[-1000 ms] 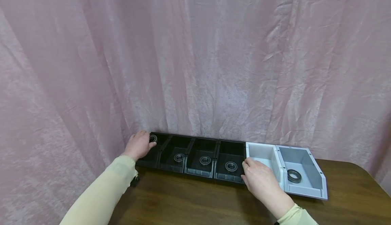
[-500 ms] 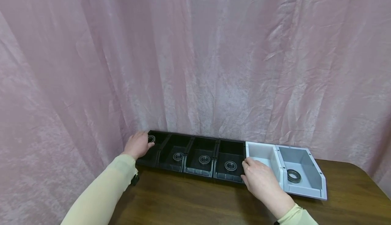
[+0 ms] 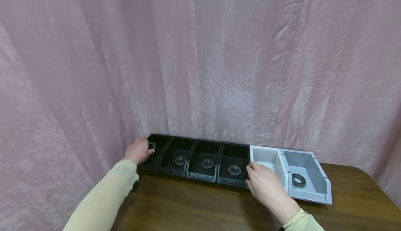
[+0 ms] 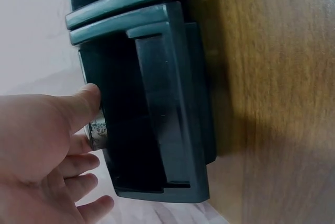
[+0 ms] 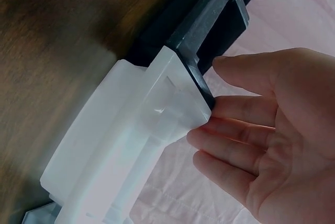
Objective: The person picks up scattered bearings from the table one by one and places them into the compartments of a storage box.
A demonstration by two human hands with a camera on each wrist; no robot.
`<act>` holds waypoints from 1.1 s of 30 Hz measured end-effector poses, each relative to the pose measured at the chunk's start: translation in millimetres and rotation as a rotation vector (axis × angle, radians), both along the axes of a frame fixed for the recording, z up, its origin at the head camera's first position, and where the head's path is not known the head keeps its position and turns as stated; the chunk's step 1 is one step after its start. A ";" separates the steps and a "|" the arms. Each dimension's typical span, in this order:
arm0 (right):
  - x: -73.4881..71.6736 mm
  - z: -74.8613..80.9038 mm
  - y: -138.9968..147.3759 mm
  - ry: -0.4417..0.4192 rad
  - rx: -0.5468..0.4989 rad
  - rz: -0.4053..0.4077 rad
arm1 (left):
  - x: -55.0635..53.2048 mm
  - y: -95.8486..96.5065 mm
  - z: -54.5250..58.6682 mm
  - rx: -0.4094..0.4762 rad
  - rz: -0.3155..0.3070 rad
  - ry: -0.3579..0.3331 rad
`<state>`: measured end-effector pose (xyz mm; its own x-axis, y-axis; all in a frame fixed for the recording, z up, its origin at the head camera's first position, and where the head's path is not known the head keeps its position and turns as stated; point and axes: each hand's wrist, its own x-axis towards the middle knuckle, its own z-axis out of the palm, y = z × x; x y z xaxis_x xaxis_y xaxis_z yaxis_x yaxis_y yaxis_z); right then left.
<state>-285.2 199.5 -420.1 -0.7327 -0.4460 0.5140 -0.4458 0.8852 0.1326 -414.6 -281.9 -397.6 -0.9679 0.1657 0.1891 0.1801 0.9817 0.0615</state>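
My left hand (image 3: 138, 151) is at the leftmost black bin (image 3: 155, 158), pinching a metal ball bearing (image 3: 151, 145) between thumb and fingers. In the left wrist view only the shiny edge of this bearing (image 4: 98, 131) shows beside the thumb, over the dark bin. The right hand (image 3: 266, 184) rests with extended fingers where the last black bin (image 3: 227, 179) meets the white bin (image 3: 274, 161). Its fingertips touch the white bin's corner (image 5: 201, 111) in the right wrist view. Each of the other black bins has a bearing lying in it, such as this bearing (image 3: 207, 163).
A grey bin (image 3: 308, 166) stands at the row's right end with a dark-rimmed bearing (image 3: 299, 180) inside. All bins form one row on a brown wooden table (image 3: 194, 203). Behind them hangs a pink curtain (image 3: 203, 67).
My left hand and its bearing have shifted slightly left and toward me within the leftmost bin. The right hand stays in place. The head view has turned a little.
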 end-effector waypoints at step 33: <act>1.4 -0.9 -1.6 0.000 0.012 -0.017 | -20.5 13.1 -40.4 -0.042 0.084 -0.058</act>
<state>-283.9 197.9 -421.1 -0.7401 -0.4393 0.5091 -0.4303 0.8912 0.1435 -435.2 -268.9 -438.0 -0.9878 0.0902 0.1267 0.0945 0.9951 0.0279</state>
